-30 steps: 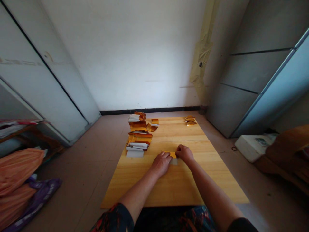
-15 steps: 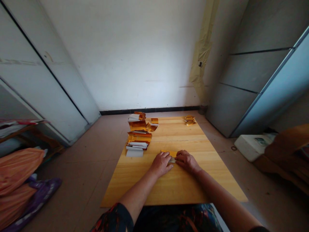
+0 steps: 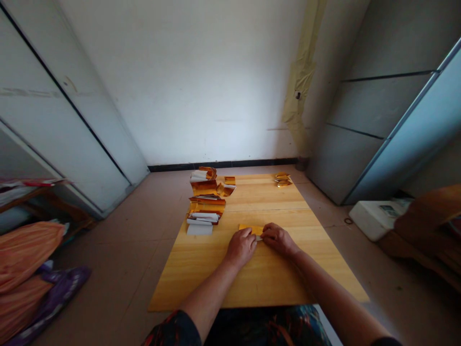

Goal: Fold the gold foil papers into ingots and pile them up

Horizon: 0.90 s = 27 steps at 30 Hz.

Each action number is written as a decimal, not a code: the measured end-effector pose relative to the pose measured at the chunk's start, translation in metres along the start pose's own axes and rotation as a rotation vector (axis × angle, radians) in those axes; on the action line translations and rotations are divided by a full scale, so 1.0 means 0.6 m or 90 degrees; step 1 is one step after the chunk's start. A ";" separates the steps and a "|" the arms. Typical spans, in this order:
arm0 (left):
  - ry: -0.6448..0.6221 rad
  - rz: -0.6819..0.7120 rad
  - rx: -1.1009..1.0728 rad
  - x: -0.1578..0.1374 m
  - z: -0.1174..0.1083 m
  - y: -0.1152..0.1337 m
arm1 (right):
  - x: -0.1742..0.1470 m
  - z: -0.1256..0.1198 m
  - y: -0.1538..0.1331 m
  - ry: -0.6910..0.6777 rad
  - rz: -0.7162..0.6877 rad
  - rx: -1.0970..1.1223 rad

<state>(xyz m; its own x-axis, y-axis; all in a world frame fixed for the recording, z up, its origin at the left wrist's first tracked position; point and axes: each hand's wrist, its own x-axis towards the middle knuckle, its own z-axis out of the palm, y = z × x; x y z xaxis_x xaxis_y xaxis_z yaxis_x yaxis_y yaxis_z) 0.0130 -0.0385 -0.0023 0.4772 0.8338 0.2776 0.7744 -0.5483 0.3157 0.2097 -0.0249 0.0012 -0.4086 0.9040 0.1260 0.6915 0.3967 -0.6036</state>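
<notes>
A small sheet of gold paper [image 3: 251, 228] lies on the wooden board [image 3: 266, 283], with a pale strip of its underside showing along the near edge. My left hand [image 3: 242, 246] presses on its left part, fingers curled and closed on the paper. From the other side my right hand [image 3: 279, 239] pinches the right end, thumb and fingers together. The two hands are close, with a little paper visible between them. My palms and the undersides of my fingers are hidden.
Stacks of gold-and-white paper [image 3: 207, 206] stand along the board's left side. Several folded gold pieces [image 3: 282, 179] lie at the far right corner. A grey cabinet [image 3: 360, 120] stands right of the board, a white box [image 3: 374, 218] on the floor, orange bags [image 3: 29, 254] at left.
My left thumb has drawn in toward the fingers, and the pale strip between my hands looks smaller. My right hand has barely moved.
</notes>
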 end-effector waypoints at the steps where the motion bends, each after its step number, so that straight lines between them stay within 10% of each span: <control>1: 0.002 0.004 -0.003 -0.002 -0.001 0.000 | 0.003 -0.001 -0.003 -0.005 0.010 -0.003; 27: -0.007 0.021 -0.073 -0.009 0.002 -0.009 | 0.053 -0.011 -0.046 -0.078 0.227 -0.130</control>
<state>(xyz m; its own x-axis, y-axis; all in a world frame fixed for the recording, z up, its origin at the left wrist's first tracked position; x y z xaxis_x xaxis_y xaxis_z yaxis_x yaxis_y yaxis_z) 0.0067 -0.0401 -0.0067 0.5065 0.8153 0.2806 0.7055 -0.5789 0.4087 0.1812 -0.0059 0.0269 -0.1821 0.9696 -0.1634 0.9012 0.0981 -0.4222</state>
